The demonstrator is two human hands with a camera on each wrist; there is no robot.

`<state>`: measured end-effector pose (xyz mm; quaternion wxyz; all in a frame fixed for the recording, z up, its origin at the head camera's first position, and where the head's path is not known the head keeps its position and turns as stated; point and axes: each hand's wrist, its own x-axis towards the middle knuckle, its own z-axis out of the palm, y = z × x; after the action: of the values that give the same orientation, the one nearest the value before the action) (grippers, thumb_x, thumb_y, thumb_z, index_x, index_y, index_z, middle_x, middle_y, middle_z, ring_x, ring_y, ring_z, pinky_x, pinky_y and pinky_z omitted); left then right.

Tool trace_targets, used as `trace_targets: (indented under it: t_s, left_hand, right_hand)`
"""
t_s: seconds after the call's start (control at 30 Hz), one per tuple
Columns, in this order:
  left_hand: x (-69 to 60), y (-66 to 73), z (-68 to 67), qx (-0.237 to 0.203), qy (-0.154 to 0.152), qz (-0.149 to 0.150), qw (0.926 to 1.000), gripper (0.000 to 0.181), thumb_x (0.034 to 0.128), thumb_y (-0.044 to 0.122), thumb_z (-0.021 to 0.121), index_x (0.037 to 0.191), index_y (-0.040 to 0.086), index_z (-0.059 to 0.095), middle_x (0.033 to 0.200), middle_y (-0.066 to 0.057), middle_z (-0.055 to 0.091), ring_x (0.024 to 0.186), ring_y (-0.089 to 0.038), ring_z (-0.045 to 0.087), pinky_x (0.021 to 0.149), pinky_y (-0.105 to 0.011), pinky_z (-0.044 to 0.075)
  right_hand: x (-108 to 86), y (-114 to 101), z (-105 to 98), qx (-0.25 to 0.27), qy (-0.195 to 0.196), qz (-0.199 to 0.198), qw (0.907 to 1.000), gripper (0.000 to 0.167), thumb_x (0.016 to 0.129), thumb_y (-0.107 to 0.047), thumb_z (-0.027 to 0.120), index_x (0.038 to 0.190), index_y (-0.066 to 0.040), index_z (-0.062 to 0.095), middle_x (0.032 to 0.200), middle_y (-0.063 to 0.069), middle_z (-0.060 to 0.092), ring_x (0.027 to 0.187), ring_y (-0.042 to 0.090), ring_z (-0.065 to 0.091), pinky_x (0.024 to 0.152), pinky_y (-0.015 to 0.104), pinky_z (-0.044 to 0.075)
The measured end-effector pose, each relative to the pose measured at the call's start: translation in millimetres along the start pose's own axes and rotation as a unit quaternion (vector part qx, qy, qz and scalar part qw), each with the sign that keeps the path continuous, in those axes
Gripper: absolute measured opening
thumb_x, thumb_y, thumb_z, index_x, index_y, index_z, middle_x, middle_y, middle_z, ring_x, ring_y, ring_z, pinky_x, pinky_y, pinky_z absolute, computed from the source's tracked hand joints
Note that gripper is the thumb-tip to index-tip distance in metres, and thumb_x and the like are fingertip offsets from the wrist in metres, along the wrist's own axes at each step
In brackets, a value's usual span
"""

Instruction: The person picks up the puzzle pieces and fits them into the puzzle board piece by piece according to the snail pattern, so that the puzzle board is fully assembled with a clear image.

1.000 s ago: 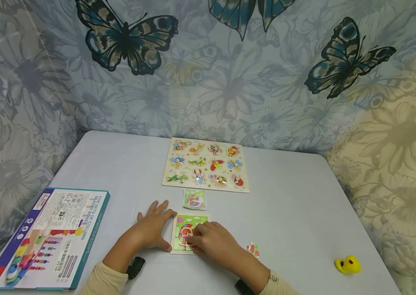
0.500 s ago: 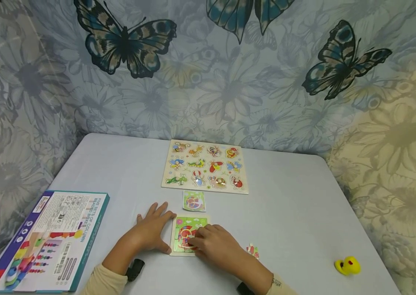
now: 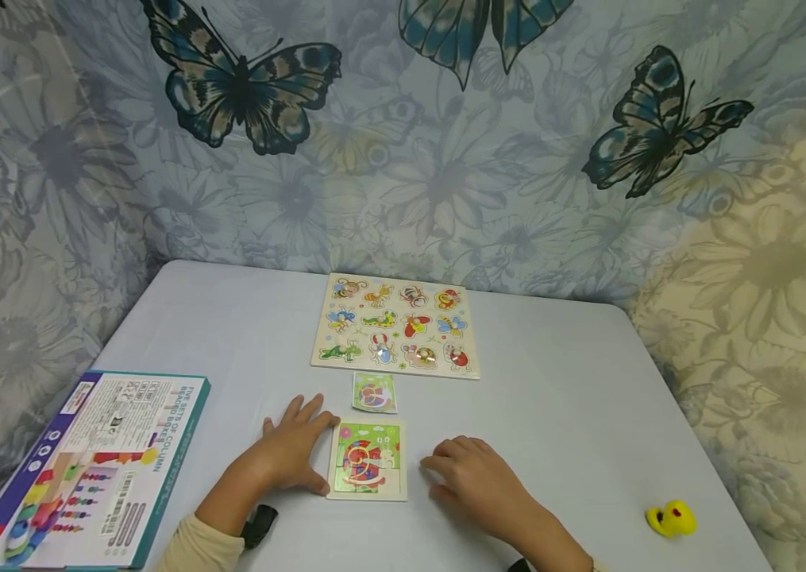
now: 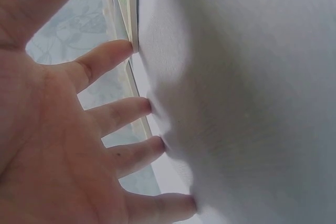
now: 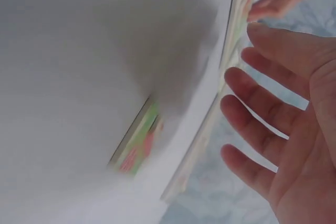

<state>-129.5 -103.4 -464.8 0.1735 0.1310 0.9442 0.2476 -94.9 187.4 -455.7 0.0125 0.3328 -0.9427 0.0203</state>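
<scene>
A small square jigsaw puzzle (image 3: 367,461) with a red-and-green picture in a pale frame lies before me on the white table. My left hand (image 3: 290,449) is spread at its left side, thumb and forefinger touching the frame's edge. In the left wrist view the other fingertips rest on the tablecloth. To the puzzle's right, my right hand (image 3: 477,485) hovers over the table with loosely bent fingers and holds nothing. Beneath it, a loose puzzle piece (image 5: 136,148) in green and red shows in the right wrist view; the hand hides it from the head view.
A small square picture card (image 3: 375,393) lies just beyond the puzzle. Farther back is a wooden insect board (image 3: 397,326). A flat box (image 3: 98,469) lies at the left, and a yellow toy duck (image 3: 672,518) sits at the right. Patterned fabric (image 3: 445,183) rises behind the table.
My right hand has left the puzzle and moved right, over the loose piece that was visible beside its wrist. The left hand has stayed at the puzzle's left edge.
</scene>
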Motion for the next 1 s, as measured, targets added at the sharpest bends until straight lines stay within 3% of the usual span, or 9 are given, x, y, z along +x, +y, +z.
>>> trace_targets:
  t_s: [0.27, 0.5, 1.0]
  left_hand:
    - [0.0, -1.1, 0.5, 0.001, -0.002, -0.002, 1.0, 0.087, 0.0518, 0.027, 0.095, 0.129, 0.016, 0.058, 0.156, -0.018, 0.029, 0.145, -0.048, 0.015, 0.097, -0.083, 0.013]
    - [0.0, -1.9, 1.5, -0.001, 0.001, 0.001, 1.0, 0.087, 0.0514, 0.027, 0.095, 0.129, 0.016, 0.058, 0.157, -0.018, 0.029, 0.145, -0.048, 0.015, 0.097, -0.083, 0.013]
    - [0.6, -1.1, 1.1, 0.003, 0.004, 0.001, 1.0, 0.089, 0.0498, 0.028, 0.096, 0.129, 0.017, 0.058, 0.156, -0.018, 0.03, 0.144, -0.047, 0.016, 0.097, -0.083, 0.014]
  right_hand:
    - [-25.3, 20.3, 0.0, 0.001, -0.007, 0.036, 0.9993, 0.038, 0.073, -0.038, 0.082, 0.105, -0.02, 0.072, 0.104, -0.005, 0.064, 0.099, 0.016, 0.059, 0.091, 0.041, 0.05]
    - [-39.9, 31.9, -7.0, 0.035, -0.051, 0.07, 0.9956, 0.042, 0.067, -0.033, 0.086, 0.105, -0.021, 0.071, 0.105, -0.005, 0.063, 0.1, 0.019, 0.058, 0.088, 0.046, 0.05]
    - [-49.5, 38.7, -0.8, 0.032, -0.029, 0.053, 0.9976, 0.034, 0.069, -0.01, 0.084, 0.099, -0.02, 0.072, 0.098, -0.009, 0.063, 0.094, 0.015, 0.059, 0.086, 0.045, 0.051]
